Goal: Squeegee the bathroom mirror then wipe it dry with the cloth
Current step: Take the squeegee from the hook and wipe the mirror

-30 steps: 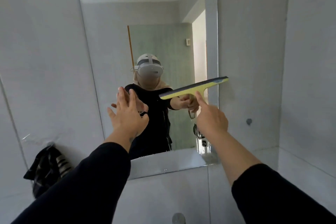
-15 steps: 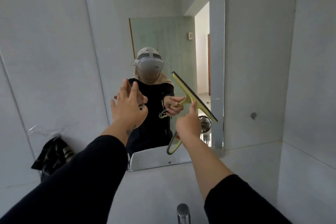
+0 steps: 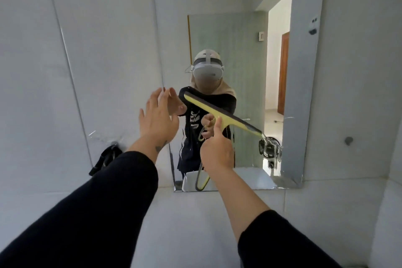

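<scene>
Black sleeves on both arms, nearest camera. Right hand [image 3: 217, 152] closed round yellow squeegee [image 3: 221, 115] handle, index finger laid up along it; loop end of handle hangs below fist. Left hand [image 3: 157, 117] open, fingers spread, holding nothing, palm at mirror's left edge (contact with glass unclear). Blade lies against mirror [image 3: 304, 72], slanting from upper left down to lower right, water running off lower tip. Dark cloth [image 3: 105, 160] hangs on tiled wall left of mirror. Versus 0.5 s ago: blade sits flatter and further left; left hand wider open.
</scene>
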